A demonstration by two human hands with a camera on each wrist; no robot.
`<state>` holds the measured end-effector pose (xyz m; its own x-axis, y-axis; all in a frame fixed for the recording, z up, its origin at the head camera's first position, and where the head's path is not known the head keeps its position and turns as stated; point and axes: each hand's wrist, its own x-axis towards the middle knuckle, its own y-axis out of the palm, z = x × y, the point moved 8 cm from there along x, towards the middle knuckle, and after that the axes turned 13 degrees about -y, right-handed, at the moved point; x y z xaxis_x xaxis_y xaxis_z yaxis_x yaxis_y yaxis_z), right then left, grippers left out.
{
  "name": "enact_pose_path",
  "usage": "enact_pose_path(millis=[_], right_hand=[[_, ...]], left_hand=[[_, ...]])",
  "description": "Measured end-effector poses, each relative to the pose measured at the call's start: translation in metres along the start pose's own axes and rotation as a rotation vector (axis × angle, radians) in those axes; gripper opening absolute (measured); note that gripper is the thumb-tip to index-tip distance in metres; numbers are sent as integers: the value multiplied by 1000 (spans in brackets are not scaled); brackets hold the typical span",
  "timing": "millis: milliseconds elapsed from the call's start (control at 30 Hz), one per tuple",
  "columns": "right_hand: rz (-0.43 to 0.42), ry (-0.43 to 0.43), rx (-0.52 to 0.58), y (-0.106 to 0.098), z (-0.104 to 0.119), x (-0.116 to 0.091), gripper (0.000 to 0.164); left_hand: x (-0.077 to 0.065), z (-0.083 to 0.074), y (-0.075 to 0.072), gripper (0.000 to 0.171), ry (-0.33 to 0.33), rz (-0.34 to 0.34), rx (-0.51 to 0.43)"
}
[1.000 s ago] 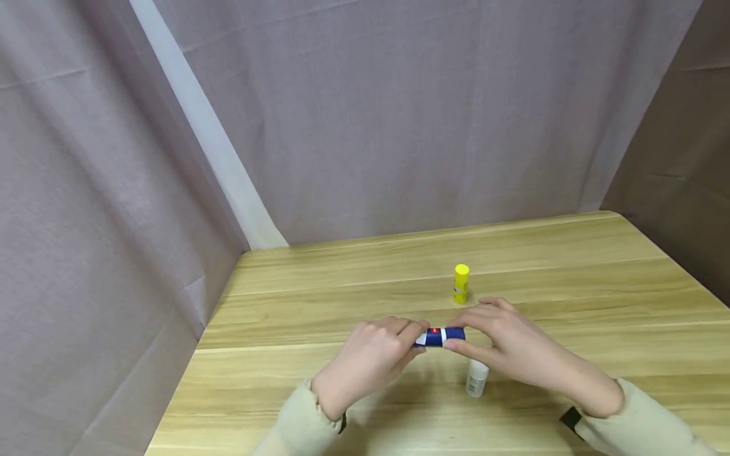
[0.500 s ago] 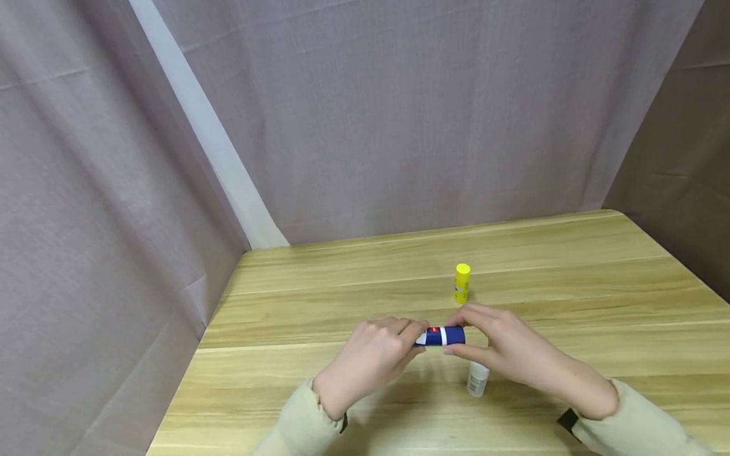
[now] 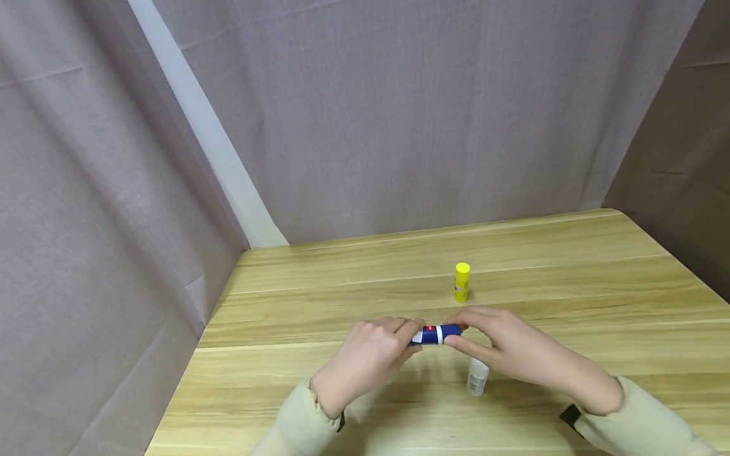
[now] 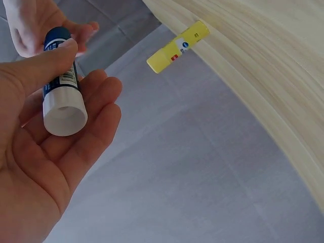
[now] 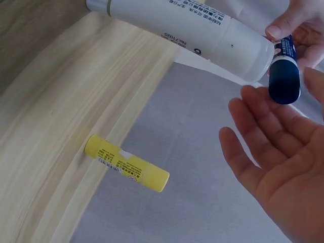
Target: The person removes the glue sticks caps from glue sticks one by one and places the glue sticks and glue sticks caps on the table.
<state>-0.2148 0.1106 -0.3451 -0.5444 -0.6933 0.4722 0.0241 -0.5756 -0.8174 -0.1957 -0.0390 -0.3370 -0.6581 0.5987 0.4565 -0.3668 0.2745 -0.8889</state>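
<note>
The left hand (image 3: 372, 347) pinches a blue glue stick (image 3: 430, 335), its white end hollow, above the table (image 3: 319, 278). The right hand (image 3: 502, 339) is loosely spread around its blue cap (image 5: 284, 83); contact is unclear. Beyond the blue glue stick stands a yellow glue stick (image 3: 461, 283); nearer, a white tube (image 3: 477, 378). Their contents are hidden.

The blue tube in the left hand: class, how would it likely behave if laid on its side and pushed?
The blue tube would probably roll, since its body looks round. It seems stiff, showing no sag or dent in the grip of the left hand. It may be light for its size, as its white end looks hollow.
</note>
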Motion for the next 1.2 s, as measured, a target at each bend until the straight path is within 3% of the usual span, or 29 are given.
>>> enact_pose_path(millis=[200, 433, 633, 800, 1000, 1200], right_hand=[[-17, -46, 16, -2, 4, 2, 16], [-39, -72, -14, -2, 4, 1, 39], [8, -15, 12, 4, 0, 0, 50], [29, 30, -29, 4, -2, 0, 42], [33, -5, -43, 5, -1, 1, 20], [43, -25, -9, 7, 0, 1, 18]], left_hand=[[-1, 0, 1, 26, 1, 14, -12], [-2, 0, 3, 26, 5, 17, -2], [-3, 1, 4, 27, -1, 21, -1], [-3, 2, 5, 26, -8, 32, -2], [-2, 2, 7, 25, -4, 32, -2], [-3, 1, 10, 27, 5, 52, 1]])
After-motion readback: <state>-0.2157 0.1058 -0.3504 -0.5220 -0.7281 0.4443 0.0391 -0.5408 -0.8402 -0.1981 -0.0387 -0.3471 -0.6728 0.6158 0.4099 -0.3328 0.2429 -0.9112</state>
